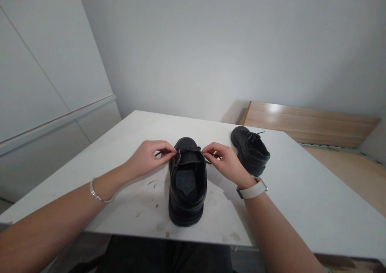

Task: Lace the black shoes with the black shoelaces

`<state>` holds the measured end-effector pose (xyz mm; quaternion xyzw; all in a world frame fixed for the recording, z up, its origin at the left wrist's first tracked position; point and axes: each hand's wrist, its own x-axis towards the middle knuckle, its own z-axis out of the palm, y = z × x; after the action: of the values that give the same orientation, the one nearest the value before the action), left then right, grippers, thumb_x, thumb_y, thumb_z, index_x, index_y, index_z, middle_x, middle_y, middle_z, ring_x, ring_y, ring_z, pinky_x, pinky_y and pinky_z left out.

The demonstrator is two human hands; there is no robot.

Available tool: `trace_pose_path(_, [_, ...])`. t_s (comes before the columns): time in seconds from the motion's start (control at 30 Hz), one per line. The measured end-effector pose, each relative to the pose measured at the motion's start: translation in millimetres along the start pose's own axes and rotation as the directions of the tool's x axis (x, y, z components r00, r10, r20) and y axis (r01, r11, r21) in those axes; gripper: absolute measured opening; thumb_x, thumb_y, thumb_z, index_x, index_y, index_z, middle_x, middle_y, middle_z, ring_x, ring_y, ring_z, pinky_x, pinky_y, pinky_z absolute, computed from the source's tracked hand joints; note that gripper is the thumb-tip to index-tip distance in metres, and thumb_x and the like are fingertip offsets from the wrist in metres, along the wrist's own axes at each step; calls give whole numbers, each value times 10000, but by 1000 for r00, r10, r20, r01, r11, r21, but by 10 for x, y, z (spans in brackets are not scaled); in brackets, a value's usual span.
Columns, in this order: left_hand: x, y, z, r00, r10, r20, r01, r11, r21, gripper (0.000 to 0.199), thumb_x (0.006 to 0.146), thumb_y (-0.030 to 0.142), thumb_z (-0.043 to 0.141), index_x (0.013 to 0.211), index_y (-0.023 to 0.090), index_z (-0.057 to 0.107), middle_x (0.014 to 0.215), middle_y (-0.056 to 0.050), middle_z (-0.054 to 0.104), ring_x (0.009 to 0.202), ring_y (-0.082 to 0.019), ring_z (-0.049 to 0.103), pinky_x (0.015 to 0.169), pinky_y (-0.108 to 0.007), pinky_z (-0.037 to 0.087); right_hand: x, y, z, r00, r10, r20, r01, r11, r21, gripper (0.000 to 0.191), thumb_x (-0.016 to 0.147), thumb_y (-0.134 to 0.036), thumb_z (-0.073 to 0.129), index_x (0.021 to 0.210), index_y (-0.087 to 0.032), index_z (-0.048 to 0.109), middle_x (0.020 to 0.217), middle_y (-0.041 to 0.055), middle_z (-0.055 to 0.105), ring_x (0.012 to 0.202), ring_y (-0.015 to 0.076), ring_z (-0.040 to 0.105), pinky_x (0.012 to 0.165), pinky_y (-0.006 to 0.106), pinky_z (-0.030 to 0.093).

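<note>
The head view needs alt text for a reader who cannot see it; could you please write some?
A left hand and a right hand pinch the lace of a black shoe, one at each side, on a white table. A second shoe stands beyond the right hand.

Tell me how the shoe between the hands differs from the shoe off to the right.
The near shoe has its lace pinched in the left hand and right hand; the far shoe has lace ends sticking out, untouched. The near shoe points straight ahead; the far shoe angles left. The near shoe, being closer, looks larger than the far shoe. Both are black lace-ups, upright on the white table.
</note>
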<state>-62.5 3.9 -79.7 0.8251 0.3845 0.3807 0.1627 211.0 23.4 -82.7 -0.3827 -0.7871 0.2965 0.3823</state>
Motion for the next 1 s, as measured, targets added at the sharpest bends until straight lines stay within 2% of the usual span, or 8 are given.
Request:
trace_pose_path(0.13, [-2, -20, 10, 988, 129, -88, -126, 991, 41, 144, 932, 244, 646, 913, 180, 773, 896, -64, 707, 828, -153, 662, 758, -266, 514, 13, -3, 1, 993, -100, -61, 94, 992, -89, 72, 897, -208, 659, 864, -179, 716, 905, 47, 674, 850, 153, 601, 736, 278, 459])
trace_pose_path(0.23, [2, -25, 11, 982, 136, -130, -130, 990, 57, 134, 916, 254, 672, 897, 199, 792, 863, -59, 683, 800, -155, 653, 716, -264, 513, 14, -13, 10, 991, -105, -86, 92, 986, -137, 74, 892, -193, 677, 865, -195, 746, 872, 40, 680, 804, 149, 584, 699, 278, 443])
trace_pose_path(0.4, [7, -14, -7, 997, 30, -77, -31, 1000, -7, 132, 910, 280, 682, 968, 196, 767, 851, -44, 728, 776, -159, 671, 719, -273, 518, -1, -6, 53, 992, -76, -103, 66, 993, -96, 99, 889, -161, 665, 881, -198, 757, 857, 32, 726, 790, 150, 643, 727, 281, 491])
trace_pose_path(0.6, [10, 139, -69, 1000, -3, 8, 2, 995, 101, 241, 971, 338, 562, 1043, 190, 737, 943, -49, 757, 841, -173, 695, 765, -286, 523, -51, -76, 96, 995, -16, -103, 13, 999, -35, 150, 907, -177, 606, 956, -184, 747, 915, 48, 754, 810, 166, 699, 792, 307, 556])
trace_pose_path(0.77, [6, 435, -54, 994, -82, 72, 63, 969, 239, 469, 934, 519, 576, 1232, 165, 658, 1045, -87, 748, 882, -227, 701, 775, -334, 538, -114, -388, 94, 997, -24, -69, 12, 987, -159, 232, 963, -333, 569, 1032, -176, 726, 981, 70, 753, 839, 167, 692, 768, 281, 551])
trace_pose_path(0.83, [2, 533, -40, 993, -88, 81, 58, 947, 316, 502, 910, 515, 605, 1268, 165, 639, 1072, -99, 743, 917, -255, 697, 828, -371, 531, -127, -492, 104, 999, -18, -42, 7, 971, -238, 270, 945, -352, 602, 1111, -162, 701, 988, 84, 741, 854, 182, 683, 776, 292, 547])
trace_pose_path(0.9, [2, 593, -55, 988, -115, 107, 76, 946, 316, 424, 942, 426, 562, 1290, 194, 630, 1079, -82, 747, 914, -241, 699, 831, -360, 523, -127, -561, 114, 1000, -13, -18, 6, 940, -341, 280, 940, -269, 588, 1178, -144, 669, 1005, 98, 728, 874, 194, 673, 804, 306, 535])
trace_pose_path(1.0, [14, 606, -146, 963, -196, 183, 166, 972, 166, 381, 960, 318, 492, 1312, 237, 617, 983, -32, 763, 789, -179, 695, 712, -279, 512, -105, -626, 117, 999, 13, 30, 4, 869, -496, 332, 919, -95, 477, 1193, -132, 662, 1036, 113, 712, 921, 208, 662, 859, 324, 503])
